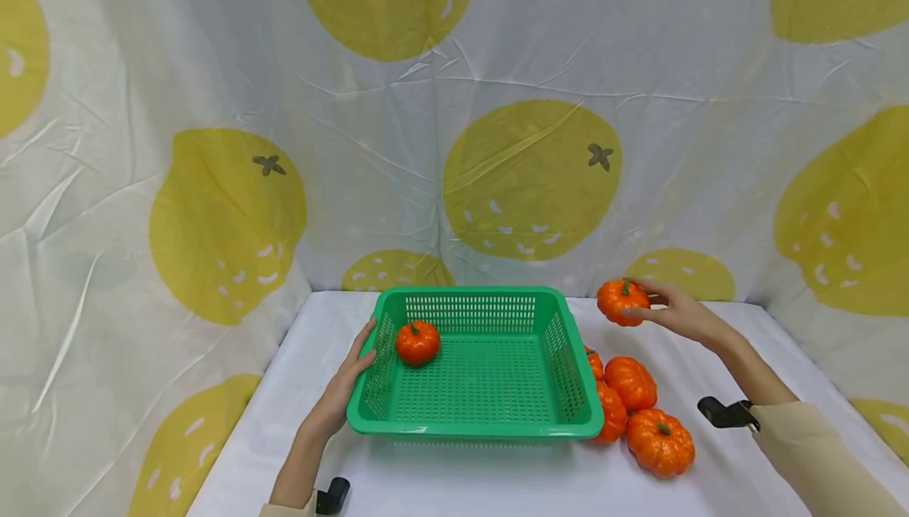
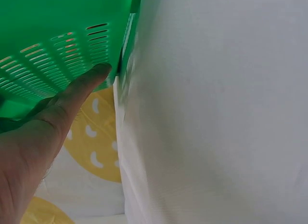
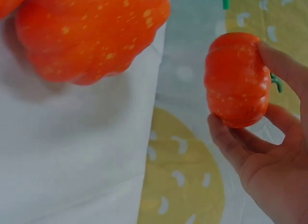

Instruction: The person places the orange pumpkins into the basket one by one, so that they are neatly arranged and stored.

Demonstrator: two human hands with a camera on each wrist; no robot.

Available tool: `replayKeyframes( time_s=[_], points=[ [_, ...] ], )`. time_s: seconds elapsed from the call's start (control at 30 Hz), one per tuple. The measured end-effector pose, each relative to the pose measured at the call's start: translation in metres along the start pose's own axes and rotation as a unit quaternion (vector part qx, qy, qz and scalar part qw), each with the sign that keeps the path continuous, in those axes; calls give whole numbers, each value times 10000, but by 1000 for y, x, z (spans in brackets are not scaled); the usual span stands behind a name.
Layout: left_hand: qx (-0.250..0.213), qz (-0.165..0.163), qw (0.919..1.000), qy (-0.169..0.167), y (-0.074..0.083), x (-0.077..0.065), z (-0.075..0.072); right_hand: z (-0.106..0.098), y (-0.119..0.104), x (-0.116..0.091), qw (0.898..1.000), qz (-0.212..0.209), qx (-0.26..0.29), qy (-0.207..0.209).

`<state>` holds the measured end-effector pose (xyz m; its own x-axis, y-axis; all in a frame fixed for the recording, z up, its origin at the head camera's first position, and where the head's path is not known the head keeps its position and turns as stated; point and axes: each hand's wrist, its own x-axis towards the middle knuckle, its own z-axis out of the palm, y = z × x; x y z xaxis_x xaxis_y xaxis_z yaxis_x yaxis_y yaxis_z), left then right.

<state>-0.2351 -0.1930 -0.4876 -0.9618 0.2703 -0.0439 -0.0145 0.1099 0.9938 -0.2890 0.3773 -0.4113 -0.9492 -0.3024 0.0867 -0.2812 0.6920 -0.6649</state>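
A green plastic basket (image 1: pixel 472 428) with slotted walls stands on the white-covered table. My left hand (image 1: pixel 348 372) lies against its left side, fingers extended along the rim and outer wall; in the left wrist view one straight finger (image 2: pixel 79 91) touches the slotted wall. Inside the basket, near its left wall, sits one small orange pumpkin (image 1: pixel 417 342). Beyond the basket's right side, my right hand (image 1: pixel 675 313) holds another small pumpkin (image 1: pixel 612 301) with a green stem, raised above the table. The right wrist view shows that pumpkin (image 3: pixel 237 79) pinched between thumb and fingers.
Several more orange pumpkins (image 1: pixel 660 443) lie close together along the basket's right side, some partly hidden by its rim. A white cloth with yellow lemon prints (image 1: pixel 533 177) hangs behind the table and at both sides. Black wrist devices (image 1: pixel 727 413) sit at both cuffs.
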Motion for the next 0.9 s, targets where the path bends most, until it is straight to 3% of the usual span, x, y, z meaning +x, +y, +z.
replayKeyframes(
  time_s=[0.37, 0.9],
  points=[
    [-11, 1, 10000, 37, -1, 1, 0, 4, -48, 19, 9997, 257, -19, 15],
    [53, 6, 10000, 56, -2, 1, 0, 38, -107, 60, 9975, -406, 362, -458]
  ],
)
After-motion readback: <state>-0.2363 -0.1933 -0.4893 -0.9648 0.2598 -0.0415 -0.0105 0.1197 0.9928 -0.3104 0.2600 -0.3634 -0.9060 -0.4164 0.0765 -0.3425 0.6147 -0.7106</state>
